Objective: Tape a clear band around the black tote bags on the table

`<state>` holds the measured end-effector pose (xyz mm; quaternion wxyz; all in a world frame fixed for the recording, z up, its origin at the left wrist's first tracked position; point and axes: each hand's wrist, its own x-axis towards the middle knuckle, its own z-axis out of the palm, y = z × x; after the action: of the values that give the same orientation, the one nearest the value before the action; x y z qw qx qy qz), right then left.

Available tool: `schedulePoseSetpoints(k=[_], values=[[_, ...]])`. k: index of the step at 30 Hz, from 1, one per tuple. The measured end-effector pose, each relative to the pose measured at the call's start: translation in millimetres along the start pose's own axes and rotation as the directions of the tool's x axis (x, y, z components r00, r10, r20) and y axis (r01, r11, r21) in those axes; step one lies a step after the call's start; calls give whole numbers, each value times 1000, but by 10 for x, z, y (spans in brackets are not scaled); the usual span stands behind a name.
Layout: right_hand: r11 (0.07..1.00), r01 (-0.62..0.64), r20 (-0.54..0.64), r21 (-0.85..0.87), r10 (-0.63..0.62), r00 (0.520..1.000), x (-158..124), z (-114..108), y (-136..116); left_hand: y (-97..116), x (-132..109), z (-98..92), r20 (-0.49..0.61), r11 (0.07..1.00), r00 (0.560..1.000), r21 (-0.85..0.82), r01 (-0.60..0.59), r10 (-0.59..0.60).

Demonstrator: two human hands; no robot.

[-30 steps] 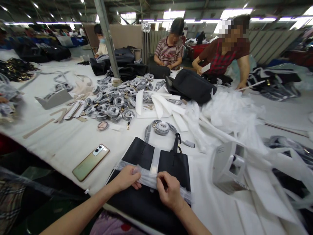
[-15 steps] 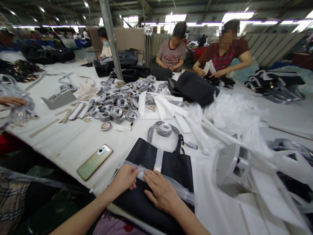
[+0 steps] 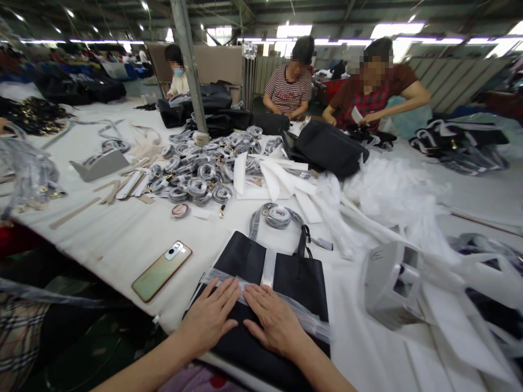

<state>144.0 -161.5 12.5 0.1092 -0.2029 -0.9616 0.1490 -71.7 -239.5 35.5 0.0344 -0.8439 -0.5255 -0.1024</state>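
Note:
A black handbag (image 3: 298, 275) lies flat on the white table (image 3: 118, 234) right in front of me. A clear plastic strip (image 3: 310, 322) runs across its front. My left hand (image 3: 209, 317) rests flat on the bag, fingers stretched out, holding nothing. My right hand (image 3: 273, 319) lies flat beside it, fingers spread, pressing the plastic strip near its left end. The two hands nearly touch at the fingertips. A grey coiled strap (image 3: 278, 215) lies just beyond the bag's black handle (image 3: 303, 240).
A gold phone (image 3: 162, 271) lies left of the bag. A pile of coiled straps (image 3: 204, 169) and white paper strips (image 3: 281, 179) fills the middle. A white cardboard piece (image 3: 388, 283) and crumpled white wrapping (image 3: 392, 190) lie right. Three people work at the far side, another black bag (image 3: 327, 147) before them.
My left hand let go of the pinched plastic and flattened onto the bag. My right hand, pinching a second ago, stays flat and has slid slightly left.

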Motion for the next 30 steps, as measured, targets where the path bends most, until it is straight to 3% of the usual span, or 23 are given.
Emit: schedulePoseSetpoints(k=[5, 9, 17, 20, 23, 25, 27, 29, 30], values=[[999, -2, 15, -38, 3, 1000, -5, -43, -36, -33, -66, 163, 39, 993, 999, 119, 12, -17], [999, 22, 45, -48, -19, 999, -5, -72, -107, -42, -90, 205, 15, 992, 1000, 129, 4, -6], [997, -72, 6, -15, 72, 997, -37, -100, -213, -13, -77, 220, 15, 986, 1000, 166, -2, -1], [995, -93, -51, -24, 92, 994, -128, -105, -265, -48, -186, 369, -10, 981, 999, 190, -30, 32], [995, -65, -152, -77, 53, 987, -199, -41, -293, -262, -238, 633, -85, 985, 993, 156, -70, 84], [989, -47, -198, -141, 18, 980, -204, 19, -255, -394, -43, 716, -159, 996, 983, 31, -88, 92], [980, -48, -213, -195, 6, 977, -196, 51, -193, -319, 362, 596, -76, 975, 995, -209, -80, 66], [974, -57, -211, -219, 10, 977, -201, 29, -152, 43, 896, 286, 46, 888, 996, -451, 85, -71], [973, -63, -208, -223, 16, 978, -212, -1, -150, 312, 1182, 101, 110, 813, 990, -567, 132, -84]])
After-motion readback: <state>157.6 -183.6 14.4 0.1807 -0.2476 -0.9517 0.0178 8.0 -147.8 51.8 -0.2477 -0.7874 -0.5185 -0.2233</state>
